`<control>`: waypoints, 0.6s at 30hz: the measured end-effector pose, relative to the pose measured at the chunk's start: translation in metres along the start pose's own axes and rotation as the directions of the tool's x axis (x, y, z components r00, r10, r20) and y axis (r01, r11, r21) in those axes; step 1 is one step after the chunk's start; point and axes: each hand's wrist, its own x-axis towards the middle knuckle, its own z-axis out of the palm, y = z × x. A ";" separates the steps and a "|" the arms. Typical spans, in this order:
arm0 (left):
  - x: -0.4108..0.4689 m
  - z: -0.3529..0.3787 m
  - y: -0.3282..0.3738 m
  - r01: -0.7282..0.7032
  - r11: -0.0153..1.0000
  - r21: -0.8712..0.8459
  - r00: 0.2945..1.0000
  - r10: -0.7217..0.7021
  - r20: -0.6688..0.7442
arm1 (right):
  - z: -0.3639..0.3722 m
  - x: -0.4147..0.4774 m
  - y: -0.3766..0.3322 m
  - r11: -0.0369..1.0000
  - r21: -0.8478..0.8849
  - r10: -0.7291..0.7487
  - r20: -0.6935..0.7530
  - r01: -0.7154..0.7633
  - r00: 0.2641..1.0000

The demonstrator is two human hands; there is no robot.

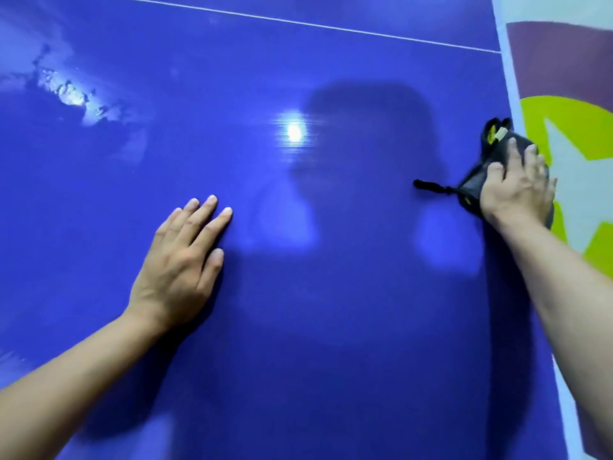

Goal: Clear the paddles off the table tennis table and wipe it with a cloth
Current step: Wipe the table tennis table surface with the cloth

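Observation:
The glossy blue table tennis table (pixel 298 61) fills the view. My left hand (pixel 182 260) lies flat on it, fingers straight, a little left of the middle. At the table's right edge my right hand (pixel 517 187) presses down on a black cloth (pixel 494 151) with yellow marks and a short black cord trailing left. The fingers lie spread over the cloth and bend slightly over its bunched top. No paddle is in view.
A thin white line (pixel 298 23) crosses the table at the top. The white edge stripe (pixel 510 94) runs down the right side. Beyond it lies a floor with a maroon, yellow-green and white pattern (pixel 570 121). Bright light reflections show on the surface.

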 end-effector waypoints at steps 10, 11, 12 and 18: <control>-0.040 -0.013 -0.008 0.012 0.994 -0.109 0.987 -0.029 -0.158 | 0.036 -0.119 -0.143 0.984 -0.022 -0.177 -0.004 0.176 0.984; -0.057 -0.017 -0.012 0.020 0.993 -0.114 0.986 -0.038 -0.161 | 0.039 -0.134 -0.169 0.978 -0.033 -0.207 -0.001 0.207 0.978; -0.076 -0.020 -0.014 0.024 0.993 -0.116 0.987 -0.042 -0.158 | 0.042 -0.150 -0.195 0.971 -0.033 -0.235 0.009 0.235 0.972; -0.167 -0.030 -0.014 0.036 0.996 -0.079 0.997 -0.042 -0.072 | 0.072 -0.257 -0.344 0.871 0.026 -0.491 0.033 0.491 0.870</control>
